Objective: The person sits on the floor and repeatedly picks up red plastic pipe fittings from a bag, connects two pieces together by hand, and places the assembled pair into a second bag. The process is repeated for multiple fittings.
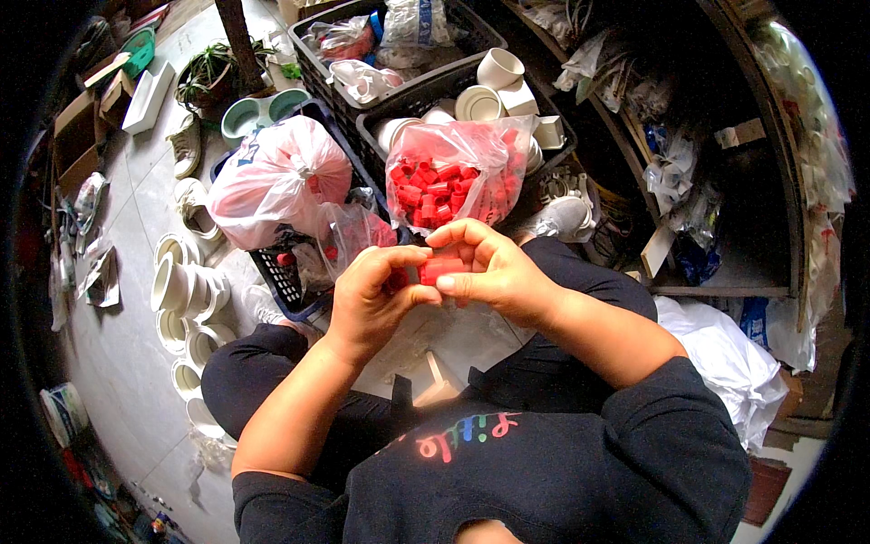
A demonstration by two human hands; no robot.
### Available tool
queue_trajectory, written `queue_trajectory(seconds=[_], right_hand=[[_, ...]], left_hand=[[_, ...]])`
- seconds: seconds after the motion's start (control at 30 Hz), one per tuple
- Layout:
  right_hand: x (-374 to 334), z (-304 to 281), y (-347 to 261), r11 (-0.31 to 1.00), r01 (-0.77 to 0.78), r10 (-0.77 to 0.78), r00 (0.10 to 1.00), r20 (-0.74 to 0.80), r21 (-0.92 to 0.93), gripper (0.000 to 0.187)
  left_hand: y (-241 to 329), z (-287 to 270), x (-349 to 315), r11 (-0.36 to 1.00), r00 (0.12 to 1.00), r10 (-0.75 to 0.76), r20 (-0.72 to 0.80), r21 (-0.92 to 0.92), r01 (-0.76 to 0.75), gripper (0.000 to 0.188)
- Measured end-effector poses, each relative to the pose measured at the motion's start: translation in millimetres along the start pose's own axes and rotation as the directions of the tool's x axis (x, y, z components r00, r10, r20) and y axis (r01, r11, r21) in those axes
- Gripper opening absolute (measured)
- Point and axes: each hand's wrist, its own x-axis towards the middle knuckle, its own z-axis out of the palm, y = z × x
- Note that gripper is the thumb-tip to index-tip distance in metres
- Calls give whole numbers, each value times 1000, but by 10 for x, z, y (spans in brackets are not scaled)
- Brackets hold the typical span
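Observation:
In front of my chest, a small red plastic pipe fitting [441,268] is held between my two hands. My right hand [498,272] pinches it between thumb and fingers from the right. My left hand [373,295] curls in from the other side, its thumb and forefinger closed at the fitting's left end; its other fingers are partly hidden. Just beyond my hands, a clear plastic bag [498,150] stands open-sided, with many similar red fittings [435,190] in it.
A tied white bag [281,181] rests on a dark blue crate [285,276] to the left. Black crates [367,118] hold white pipe fittings [478,104] and bags. More white pipe pieces [181,286] line the tiled floor at left. A cluttered shelf [725,292] stands at right, with a white sack [716,358] beside it.

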Motion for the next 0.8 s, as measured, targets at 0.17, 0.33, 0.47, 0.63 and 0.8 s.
queue_trajectory(seconds=[0.17, 0.33, 0.47, 0.63, 0.8], right_hand=[[-13, -21, -101, 977, -215, 215, 976, -31, 4, 34], [-8, -5, -25, 998, 4, -5, 1000, 23, 60, 37], [9, -139, -55, 934, -249, 196, 956, 218, 256, 44], [5, -24, -44, 720, 455, -467, 876, 118, -524, 42], [-52, 28, -117, 877, 287, -307, 952, 10, -385, 25]], left_hand=[[-15, 3, -16, 1000, 1000, -11, -21, -23, 11, 41], [15, -7, 0, 1000, 1000, -17, 5, 1, 17, 41], [48, -21, -6, 996, 997, -76, 5, -44, 77, 36], [102, -40, 13, 907, 942, -335, 30, -262, 331, 29], [146, -64, 19, 915, 945, -316, 83, -238, 326, 31]])
